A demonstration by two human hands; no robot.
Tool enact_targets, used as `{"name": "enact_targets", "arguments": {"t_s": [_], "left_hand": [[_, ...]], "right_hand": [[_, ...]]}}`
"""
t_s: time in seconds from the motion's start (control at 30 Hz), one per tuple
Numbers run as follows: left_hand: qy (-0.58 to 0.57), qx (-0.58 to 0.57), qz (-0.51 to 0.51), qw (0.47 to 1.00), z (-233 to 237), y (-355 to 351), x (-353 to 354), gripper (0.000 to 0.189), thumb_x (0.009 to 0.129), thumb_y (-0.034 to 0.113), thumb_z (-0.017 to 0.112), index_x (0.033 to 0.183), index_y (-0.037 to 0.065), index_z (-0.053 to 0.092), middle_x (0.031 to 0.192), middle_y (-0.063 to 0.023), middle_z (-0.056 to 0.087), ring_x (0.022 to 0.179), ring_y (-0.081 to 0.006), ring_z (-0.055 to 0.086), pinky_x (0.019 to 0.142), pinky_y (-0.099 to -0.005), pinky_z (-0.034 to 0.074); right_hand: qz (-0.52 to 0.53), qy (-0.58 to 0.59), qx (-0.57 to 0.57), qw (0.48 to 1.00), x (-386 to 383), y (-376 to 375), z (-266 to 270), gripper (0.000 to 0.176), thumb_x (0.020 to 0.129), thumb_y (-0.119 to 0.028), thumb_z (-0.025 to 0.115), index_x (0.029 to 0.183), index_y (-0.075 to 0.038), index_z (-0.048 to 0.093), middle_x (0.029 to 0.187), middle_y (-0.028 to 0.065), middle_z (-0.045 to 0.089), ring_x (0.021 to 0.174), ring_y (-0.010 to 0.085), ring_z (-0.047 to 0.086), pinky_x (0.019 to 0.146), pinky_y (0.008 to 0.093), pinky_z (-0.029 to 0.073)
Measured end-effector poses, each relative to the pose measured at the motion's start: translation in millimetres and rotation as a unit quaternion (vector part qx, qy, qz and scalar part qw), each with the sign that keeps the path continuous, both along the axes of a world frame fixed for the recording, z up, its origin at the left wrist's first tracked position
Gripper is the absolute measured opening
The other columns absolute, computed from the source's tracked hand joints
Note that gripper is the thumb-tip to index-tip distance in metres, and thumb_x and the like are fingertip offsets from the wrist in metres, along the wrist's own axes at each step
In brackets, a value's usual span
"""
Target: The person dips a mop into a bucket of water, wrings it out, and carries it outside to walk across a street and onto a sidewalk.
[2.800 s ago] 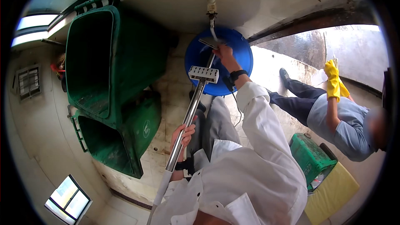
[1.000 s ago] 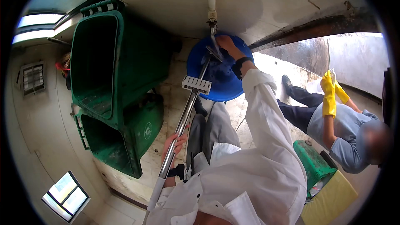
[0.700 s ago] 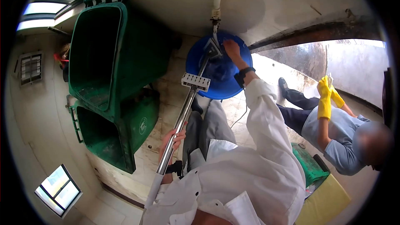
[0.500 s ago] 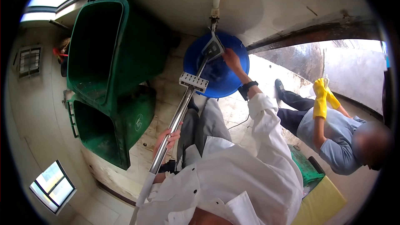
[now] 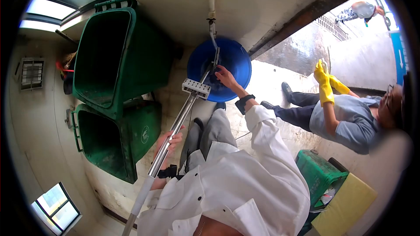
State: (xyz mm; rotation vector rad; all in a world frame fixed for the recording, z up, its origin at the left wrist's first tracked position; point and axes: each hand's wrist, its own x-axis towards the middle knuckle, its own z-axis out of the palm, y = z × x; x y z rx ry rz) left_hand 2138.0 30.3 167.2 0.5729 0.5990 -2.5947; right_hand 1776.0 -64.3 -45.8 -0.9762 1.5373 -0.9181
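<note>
My left hand point(image 5: 171, 142) is wrapped round the metal handle of a mop point(image 5: 159, 162), which slants up across my body. A white perforated bar point(image 5: 196, 88) sits on the mop's shaft at the rim of a blue bucket point(image 5: 243, 67). Beyond the bar, the mop's head point(image 5: 215, 60) is inside the bucket, seen nearly edge-on. My right hand point(image 5: 225, 78) is over the bucket with its fingers apart, fingertips close to the mop head. Above the bucket, a tap point(image 5: 212, 28) hangs from a white pipe with a red lever.
Two large green wheelie bins point(image 5: 151, 57) lie tipped on the left, openings facing me. On the right is a person wearing yellow gloves point(image 5: 324, 88). A smaller green bin point(image 5: 319, 170) and a yellow board point(image 5: 345, 205) are at lower right. Another person point(image 5: 361, 9) is outside.
The mop head has turned from showing its flat face to nearly edge-on. My right hand has come off its edge and moved lower, fingers spreading. The view has shifted right.
</note>
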Motion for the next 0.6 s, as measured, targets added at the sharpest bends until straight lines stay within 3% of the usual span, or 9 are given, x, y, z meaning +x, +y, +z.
{"name": "enact_targets", "arguments": {"t_s": [0.1, 0.17, 0.23, 0.3, 0.43, 0.6], "left_hand": [[0.018, -0.033, -0.016, 0.999, 11, 1, 9, 0.046, 0.096, 0.012, 0.035, 0.136, -0.006, 0.022, 0.079, -0.0073, 0.035, 0.057, -0.0118, 0.042, 0.039, -0.0253, 0.048], [-0.062, 0.004, 0.004, 0.998, 18, 7, 15, 0.049, 0.094, 0.013, 0.036, 0.136, -0.008, 0.020, 0.078, -0.0089, 0.037, 0.045, -0.0154, 0.043, 0.037, -0.0291, 0.051], [-0.020, -0.001, -0.002, 1.000, 14, 10, 28, 0.050, 0.092, 0.010, 0.038, 0.134, -0.011, 0.021, 0.079, -0.0091, 0.037, 0.058, -0.0147, 0.045, 0.037, -0.0272, 0.044], [0.028, 0.000, 0.000, 1.000, 10, 9, 36, 0.051, 0.092, 0.009, 0.040, 0.133, -0.012, 0.021, 0.080, -0.0090, 0.038, 0.064, -0.0138, 0.045, 0.039, -0.0250, 0.037], [0.077, 0.033, 0.004, 0.996, 16, -8, 38, 0.048, 0.093, 0.010, 0.040, 0.130, -0.014, 0.023, 0.083, -0.0085, 0.039, 0.064, -0.0132, 0.046, 0.043, -0.0239, 0.037], [0.100, 0.025, -0.047, 0.994, 23, -28, 28, 0.041, 0.092, 0.008, 0.043, 0.121, -0.018, 0.028, 0.083, -0.0095, 0.041, 0.066, -0.0119, 0.047, 0.048, -0.0226, 0.043]], "right_hand": [[-0.074, -0.066, 0.025, 0.995, 6, 27, 5, 0.047, 0.090, -0.024, 0.058, 0.130, -0.004, 0.046, 0.088, 0.0103, 0.064, 0.076, 0.0195, 0.064, 0.069, 0.0310, 0.050], [-0.116, -0.089, 0.038, 0.989, 14, 56, 9, 0.045, 0.090, -0.024, 0.056, 0.129, -0.003, 0.046, 0.088, 0.0102, 0.064, 0.075, 0.0188, 0.063, 0.068, 0.0306, 0.050], [-0.156, -0.017, 0.065, 0.986, 27, 94, 17, 0.040, 0.093, -0.024, 0.053, 0.128, -0.005, 0.047, 0.094, 0.0083, 0.062, 0.078, 0.0148, 0.061, 0.066, 0.0273, 0.049], [-0.146, 0.057, 0.014, 0.988, 56, 136, 33, 0.033, 0.093, -0.020, 0.054, 0.122, -0.004, 0.051, 0.088, 0.0078, 0.062, 0.075, 0.0138, 0.061, 0.066, 0.0267, 0.049], [-0.127, 0.034, -0.119, 0.984, 133, 194, 133, 0.026, 0.089, -0.014, 0.059, 0.113, -0.004, 0.055, 0.084, 0.0085, 0.062, 0.077, 0.0160, 0.060, 0.066, 0.0290, 0.049], [-0.055, 0.043, -0.183, 0.981, 225, 245, 298, 0.023, 0.088, -0.011, 0.061, 0.108, -0.005, 0.055, 0.084, 0.0080, 0.058, 0.075, 0.0169, 0.058, 0.065, 0.0298, 0.047]]}}
